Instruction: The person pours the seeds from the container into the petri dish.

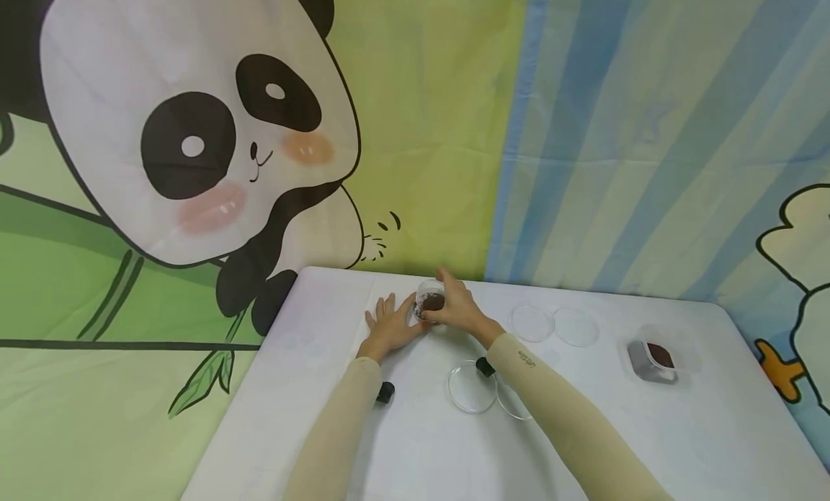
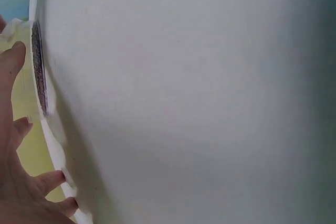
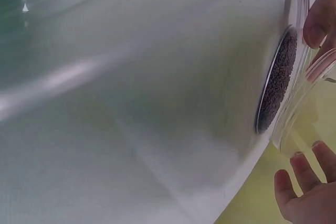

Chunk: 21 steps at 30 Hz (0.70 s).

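Note:
At the table's far edge, my right hand [image 1: 459, 308] grips a clear round lid [image 3: 310, 103]. The lid leans close over a shallow clear dish of dark brown granules [image 3: 276, 85], overlapping it in the right wrist view. My left hand [image 1: 389, 328] lies to the left with its fingers spread and straight on the table. Its thumb and forefinger come right up to the dish's side. In the left wrist view, the granules [image 2: 39, 69] appear as a thin dark band beside the thumb. Part of the dish is hidden behind the right hand.
Two clear round dishes [image 1: 532, 324] lie side by side right of my right hand. Another clear dish [image 1: 472, 388] is by my right sleeve, which partly covers one more. A square pale container [image 1: 642, 362] with brown contents stands farther right. Printed cloth [image 1: 428, 162] hangs behind the table.

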### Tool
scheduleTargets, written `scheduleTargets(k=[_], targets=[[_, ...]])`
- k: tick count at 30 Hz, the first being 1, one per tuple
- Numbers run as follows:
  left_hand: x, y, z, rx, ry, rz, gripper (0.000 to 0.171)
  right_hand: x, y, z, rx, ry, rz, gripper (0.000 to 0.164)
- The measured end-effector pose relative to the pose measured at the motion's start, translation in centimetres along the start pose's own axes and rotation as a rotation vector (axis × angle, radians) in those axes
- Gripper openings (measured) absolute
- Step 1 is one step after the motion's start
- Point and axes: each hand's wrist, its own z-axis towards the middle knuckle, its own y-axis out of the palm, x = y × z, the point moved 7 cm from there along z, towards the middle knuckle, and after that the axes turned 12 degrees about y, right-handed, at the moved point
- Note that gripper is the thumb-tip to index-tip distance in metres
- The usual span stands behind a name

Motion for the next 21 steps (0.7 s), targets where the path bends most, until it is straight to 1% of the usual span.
scheduleTargets(k=[5,8,13,21], targets=[[0.0,0.0,0.0,-0.006,0.011,-0.006,0.085,-0.1,0.3,0.3,0.026,-0.004,-0.032,0.112],[0.0,-0.1,0.0,-0.002,0.019,-0.01,0.085,-0.1,0.6,0.5,0.033,-0.001,-0.071,0.114],[0.1,-0.2,-0.2,-0.009,0.013,-0.016,0.089,-0.3,1.0,0.6,0.021,-0.002,-0.131,0.115],[0.0,-0.1,-0.2,-0.012,0.013,-0.005,0.096,-0.6,1.2,0.6,0.0,0.0,-0.164,0.115]])
